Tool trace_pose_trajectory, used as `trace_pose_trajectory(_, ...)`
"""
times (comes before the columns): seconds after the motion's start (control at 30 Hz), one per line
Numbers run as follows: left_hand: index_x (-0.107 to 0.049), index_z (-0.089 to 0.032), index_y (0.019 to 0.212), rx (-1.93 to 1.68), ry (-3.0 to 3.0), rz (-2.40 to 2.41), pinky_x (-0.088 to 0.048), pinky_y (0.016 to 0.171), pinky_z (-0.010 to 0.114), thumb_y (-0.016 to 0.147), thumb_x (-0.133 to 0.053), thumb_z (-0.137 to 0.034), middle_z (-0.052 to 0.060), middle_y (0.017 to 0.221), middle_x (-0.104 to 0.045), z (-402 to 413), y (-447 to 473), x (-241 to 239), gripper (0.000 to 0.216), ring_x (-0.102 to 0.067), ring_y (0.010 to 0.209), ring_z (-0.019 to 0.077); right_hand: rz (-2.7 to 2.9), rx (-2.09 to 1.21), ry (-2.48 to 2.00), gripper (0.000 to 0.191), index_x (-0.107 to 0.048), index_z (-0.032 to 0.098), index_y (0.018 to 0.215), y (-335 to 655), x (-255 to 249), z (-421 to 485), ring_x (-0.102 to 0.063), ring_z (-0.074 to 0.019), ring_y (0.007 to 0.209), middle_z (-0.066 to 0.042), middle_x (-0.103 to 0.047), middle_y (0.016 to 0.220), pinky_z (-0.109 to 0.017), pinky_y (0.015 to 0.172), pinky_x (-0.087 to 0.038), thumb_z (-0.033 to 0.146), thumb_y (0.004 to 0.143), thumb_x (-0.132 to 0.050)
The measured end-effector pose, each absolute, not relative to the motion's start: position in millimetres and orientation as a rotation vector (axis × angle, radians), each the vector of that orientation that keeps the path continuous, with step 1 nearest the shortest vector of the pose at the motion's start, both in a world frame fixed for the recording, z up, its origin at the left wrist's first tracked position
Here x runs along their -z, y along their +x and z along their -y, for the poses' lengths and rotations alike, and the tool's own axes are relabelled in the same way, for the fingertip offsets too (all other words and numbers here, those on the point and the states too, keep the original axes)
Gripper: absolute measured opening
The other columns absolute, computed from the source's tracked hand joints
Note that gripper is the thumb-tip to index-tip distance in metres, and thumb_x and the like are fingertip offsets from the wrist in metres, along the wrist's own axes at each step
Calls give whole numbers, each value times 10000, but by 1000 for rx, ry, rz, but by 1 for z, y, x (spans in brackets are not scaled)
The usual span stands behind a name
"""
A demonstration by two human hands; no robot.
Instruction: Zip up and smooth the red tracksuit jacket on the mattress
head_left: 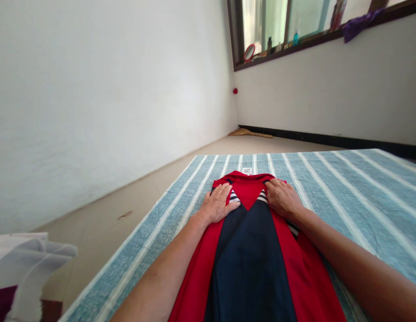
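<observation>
A red and navy garment [248,250] with white striped trim lies folded lengthwise on a blue and white striped sheet [345,197]. My left hand [218,203] rests flat on the garment's left shoulder, fingers stretched toward the collar. On the right shoulder my right hand [282,197] presses down palm first, fingers spread. Both hands hold nothing. A small white label [247,170] shows at the collar's far edge.
A white wall runs along the left, with beige floor [127,201] beside the sheet. A broom [250,132] lies in the far corner. The window sill [295,42] holds bottles, a red mirror and a purple cloth. Pale fabric [23,264] sits at lower left.
</observation>
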State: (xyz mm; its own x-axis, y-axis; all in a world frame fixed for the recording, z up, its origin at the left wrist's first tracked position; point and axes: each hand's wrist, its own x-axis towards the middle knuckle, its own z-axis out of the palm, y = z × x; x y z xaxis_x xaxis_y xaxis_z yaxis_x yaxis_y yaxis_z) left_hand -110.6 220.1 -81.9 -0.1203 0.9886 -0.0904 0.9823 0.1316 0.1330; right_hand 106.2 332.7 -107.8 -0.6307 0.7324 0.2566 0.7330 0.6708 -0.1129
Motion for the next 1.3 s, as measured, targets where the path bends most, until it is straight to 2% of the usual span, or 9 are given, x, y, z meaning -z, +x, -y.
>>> trace_pose_trajectory(1.3, -215, -228, 1509, -59, 1969, -2235, -176, 1162, 441, 883, -284, -699, 64, 1597, -175, -221, -112, 82, 786, -153, 1461, 256, 2613, 5, -1175, 275, -587, 187, 1021, 106, 107, -332, -551, -234, 1011, -91, -610, 1087, -338, 819, -312, 223, 965, -320)
